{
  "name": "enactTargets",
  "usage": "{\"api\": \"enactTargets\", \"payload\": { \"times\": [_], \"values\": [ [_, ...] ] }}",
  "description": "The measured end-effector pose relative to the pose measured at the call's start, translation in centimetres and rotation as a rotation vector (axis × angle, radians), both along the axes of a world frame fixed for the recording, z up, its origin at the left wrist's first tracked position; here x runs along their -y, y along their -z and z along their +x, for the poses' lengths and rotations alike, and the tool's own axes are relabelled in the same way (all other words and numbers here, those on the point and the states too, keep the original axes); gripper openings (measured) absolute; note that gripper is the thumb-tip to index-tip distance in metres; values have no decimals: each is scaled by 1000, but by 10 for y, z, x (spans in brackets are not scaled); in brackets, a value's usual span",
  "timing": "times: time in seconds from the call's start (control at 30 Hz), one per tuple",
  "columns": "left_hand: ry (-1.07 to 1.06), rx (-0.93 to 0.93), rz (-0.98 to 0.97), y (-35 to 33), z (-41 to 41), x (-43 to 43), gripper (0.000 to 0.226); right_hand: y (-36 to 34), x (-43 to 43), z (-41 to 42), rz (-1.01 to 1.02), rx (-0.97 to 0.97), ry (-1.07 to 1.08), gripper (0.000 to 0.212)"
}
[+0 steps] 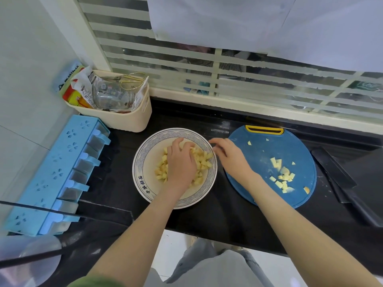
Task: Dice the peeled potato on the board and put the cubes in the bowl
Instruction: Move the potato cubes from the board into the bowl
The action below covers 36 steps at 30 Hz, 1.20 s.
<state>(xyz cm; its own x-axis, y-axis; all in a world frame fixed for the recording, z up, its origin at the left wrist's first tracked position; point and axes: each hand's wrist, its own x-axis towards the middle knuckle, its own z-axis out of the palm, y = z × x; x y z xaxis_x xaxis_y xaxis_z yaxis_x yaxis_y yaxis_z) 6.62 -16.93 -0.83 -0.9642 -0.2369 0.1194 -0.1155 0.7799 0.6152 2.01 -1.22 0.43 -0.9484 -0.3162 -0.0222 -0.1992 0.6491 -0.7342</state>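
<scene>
Soft daylight from the window, faint countertop glare, wide-angle curvature at edges.

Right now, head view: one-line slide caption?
Left hand in the bowl of potato cubes, right hand at its rim; more cubes remain on the board.

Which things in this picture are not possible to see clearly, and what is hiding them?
Head view: the left hand covers the middle of the round patterned bowl, so whether it grips yellow potato cubes is hidden.
Head view: the right hand shows its back; whether it pinches the bowl's rim is unclear.
Head view: the dark flat object blends into the black counter.
</scene>
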Motion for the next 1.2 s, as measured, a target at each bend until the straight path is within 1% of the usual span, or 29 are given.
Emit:
{"api": "enactTargets", "payload": {
  "times": [0.07, 0.13, 0.2, 0.23, 0.27, 0.33, 0.4, 0.47, 0.53, 0.57, 0.63, 0.67, 0.73, 0.8, 0.83, 0.87, 0.93, 1.0, 1.07, 1.1, 1.13, 1.2],
  "values": [
    [1, 9, 7, 1, -1, -2, 29, 14, -19, 0, 95, 52, 125, 25],
    [-10, 19, 27, 1, -4, -8, 30, 30, -44, 4, 282, 199, 158, 26],
    [1, 19, 40, -1, -7, -15, 29, 44, -64, 13, 510, 312, 39, 33],
    [13, 21, 40, -1, -8, -19, 29, 49, -70, 17, 583, 327, -23, 34],
    [24, 23, 39, -1, -9, -22, 28, 51, -72, 20, 611, 328, -58, 31],
    [46, 21, 34, -1, -11, -28, 27, 53, -74, 21, 607, 327, -80, 26],
    [68, 9, 19, 1, -11, -32, 26, 48, -71, 19, 565, 336, -51, 20],
    [79, -8, 14, 2, -13, -34, 26, 37, -65, 16, 393, 330, 79, 18],
    [70, -25, 24, 1, -15, -34, 28, 19, -51, 12, 157, 211, 195, 16],
    [62, -44, 31, 0, -16, -33, 30, 7, -40, 10, 78, 129, 196, 16],
    [29, -94, 56, -2, -18, -33, 34, -11, -16, 6, 22, 17, 82, 16],
    [8, -121, 72, -4, -19, -34, 35, -13, -5, 5, 37, 11, -3, 16],
    [-15, -182, 91, -13, -20, -35, 38, -6, 8, 2, 131, 61, -143, 19],
    [32, -235, 85, -25, -23, -38, 41, 4, 9, 3, 177, 44, -210, 16],
    [86, -252, 72, -29, -24, -40, 40, 7, 4, 4, 134, -5, -217, 13],
    [144, -267, 48, -32, -25, -43, 40, 9, -3, 4, 79, -45, -202, 14],
    [238, -294, -10, -31, -27, -53, 42, 12, -25, 1, 36, -74, -124, 26],
    [298, -304, -31, -25, -27, -72, 42, 20, -59, -1, 114, -57, 4, 44],
    [361, -255, -85, -19, -23, -91, 38, 34, -99, 5, 198, 11, 133, 64],
    [416, -173, -117, -15, -20, -101, 37, 41, -120, 12, 239, 57, 190, 76],
    [489, -46, -155, -12, -17, -111, 41, 49, -141, 22, 296, 110, 243, 87],
    [623, 248, -291, -1, -13, -128, 59, 67, -179, 42, 438, 216, 295, 104]
  ]
}}
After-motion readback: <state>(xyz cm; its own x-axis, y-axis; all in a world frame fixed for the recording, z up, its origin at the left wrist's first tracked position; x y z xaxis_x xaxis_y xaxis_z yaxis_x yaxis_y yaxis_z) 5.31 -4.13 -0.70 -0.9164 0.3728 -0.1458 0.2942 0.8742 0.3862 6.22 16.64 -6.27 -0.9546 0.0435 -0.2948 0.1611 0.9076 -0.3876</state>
